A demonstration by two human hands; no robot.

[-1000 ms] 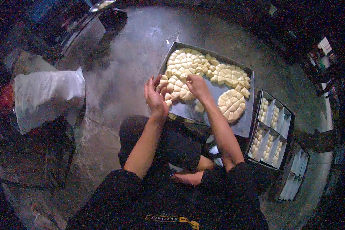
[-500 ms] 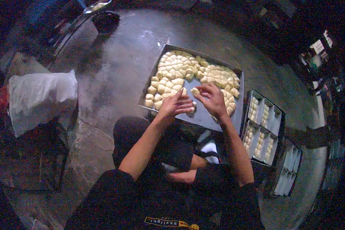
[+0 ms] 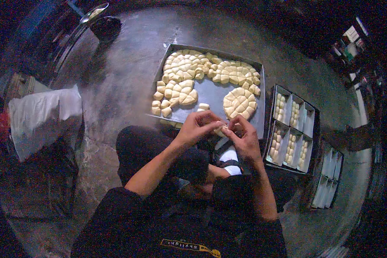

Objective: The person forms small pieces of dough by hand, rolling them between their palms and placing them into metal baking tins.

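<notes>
1. Your left hand (image 3: 196, 127) and right hand (image 3: 244, 136) meet at the near edge of the tray (image 3: 210, 92) – fingertips pinched on one small dough piece (image 3: 223, 129) between them
2. That piece is held just above the tray's near rim, both grips narrow around it
3. On the tray – cut dough pieces (image 3: 210, 73) cover the far half and a round cluster (image 3: 239, 102) lies at its right
4. Right of the tray stands a set of loaf tins (image 3: 290, 129) with dough inside
</notes>
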